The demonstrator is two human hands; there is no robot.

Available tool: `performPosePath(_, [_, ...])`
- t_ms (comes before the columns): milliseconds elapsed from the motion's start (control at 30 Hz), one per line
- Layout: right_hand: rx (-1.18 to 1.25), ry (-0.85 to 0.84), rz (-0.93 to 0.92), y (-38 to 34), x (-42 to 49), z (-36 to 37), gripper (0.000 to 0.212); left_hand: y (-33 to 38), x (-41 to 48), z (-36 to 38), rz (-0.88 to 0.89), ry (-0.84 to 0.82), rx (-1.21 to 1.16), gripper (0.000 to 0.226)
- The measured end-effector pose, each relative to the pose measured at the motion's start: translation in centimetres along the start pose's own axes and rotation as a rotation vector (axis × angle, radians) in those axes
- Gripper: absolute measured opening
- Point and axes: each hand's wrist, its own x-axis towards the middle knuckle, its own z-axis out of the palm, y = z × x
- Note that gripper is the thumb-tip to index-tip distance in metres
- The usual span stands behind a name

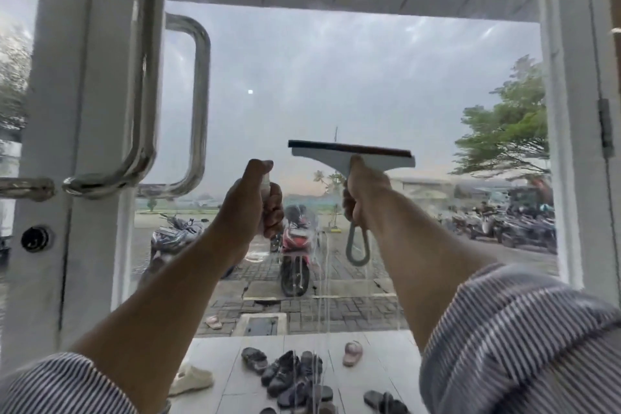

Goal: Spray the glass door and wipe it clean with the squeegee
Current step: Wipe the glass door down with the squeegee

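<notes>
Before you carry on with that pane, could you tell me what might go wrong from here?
Drips already run down the glass door below the squeegee; they may dry as streaks if the lower part is missed. The left hand wraps the spray bottle almost entirely, so aim could be off.

Soft grey daylight pours in through the glass door (336, 77), flat and overcast, no hard shadows anywhere. Hazy smears cloud the upper pane; drip streaks blur the lower middle. The chrome door handle (148, 77) catches bright glare. Wide-angle bending bows the white frame (571, 111) at both edges, and the striped sleeves (521, 346) look soft.
</notes>
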Motion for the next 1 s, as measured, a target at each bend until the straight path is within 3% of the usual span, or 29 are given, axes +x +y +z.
performPosePath(133, [0.023,0.042,0.079,5.4,-0.6,0.2,0.071,-1.5,-0.5,0.1,-0.043,-0.008,-0.010,0.051])
performPosePath(500, [0.117,0.007,0.146,13.8,-7.3,-0.8,0.053,-2.6,-3.2,-2.8,-0.086,0.052,-0.010,0.051])
performPosePath(667, [0.194,0.020,0.085,10.3,-7.1,-0.3,0.056,-2.6,-4.7,-4.5,-0.104,0.053,0.027,0.054])
performPosePath(834, [0.305,-0.032,-0.117,-0.5,-6.7,1.2,0.049,1.8,-4.2,-6.8,-0.003,0.120,0.044,0.053])
performPosePath(1000, [0.313,-0.021,-0.032,-3.9,-5.2,2.8,0.047,5.3,-2.8,-8.9,0.102,0.143,0.114,0.052])
